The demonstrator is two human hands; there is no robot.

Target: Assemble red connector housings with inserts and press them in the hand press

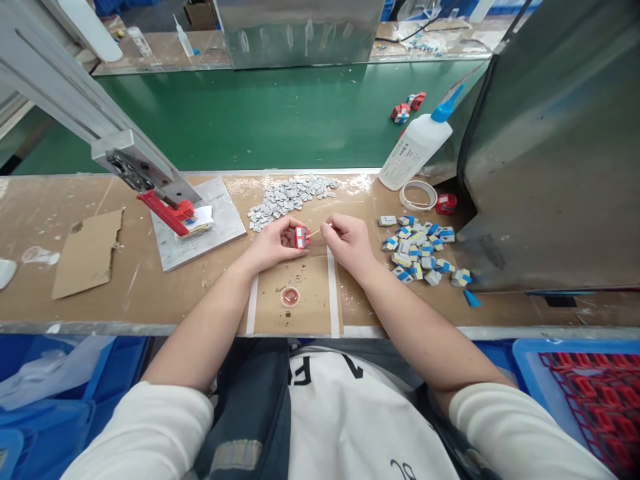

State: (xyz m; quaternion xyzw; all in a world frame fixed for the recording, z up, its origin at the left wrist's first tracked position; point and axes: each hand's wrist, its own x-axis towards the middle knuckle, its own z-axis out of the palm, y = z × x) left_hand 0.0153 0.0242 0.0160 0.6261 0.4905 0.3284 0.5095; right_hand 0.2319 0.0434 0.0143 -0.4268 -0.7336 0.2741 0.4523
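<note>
My left hand (277, 240) grips a small red toy car body (301, 237) with pale window areas between thumb and fingers. Pinched in my right hand (346, 239) is a thin wooden stick (315, 233), its tip pointing at the car's right side; whether it touches cannot be made out. Below the hands a small round dish (289, 297) of reddish liquid sits on the cardboard, with drops around it. Behind my left hand lies a heap of small grey pieces (290, 197). To the right of my right hand is a pile of blue, white and yellow blocks (420, 247).
A press with a red handle (165, 212) stands on a metal plate (225, 227) at left. A white bottle with blue nozzle (415, 150) leans by a tape roll (418, 196). Beyond is a green belt (250, 120); a metal housing (550, 167) bounds the right.
</note>
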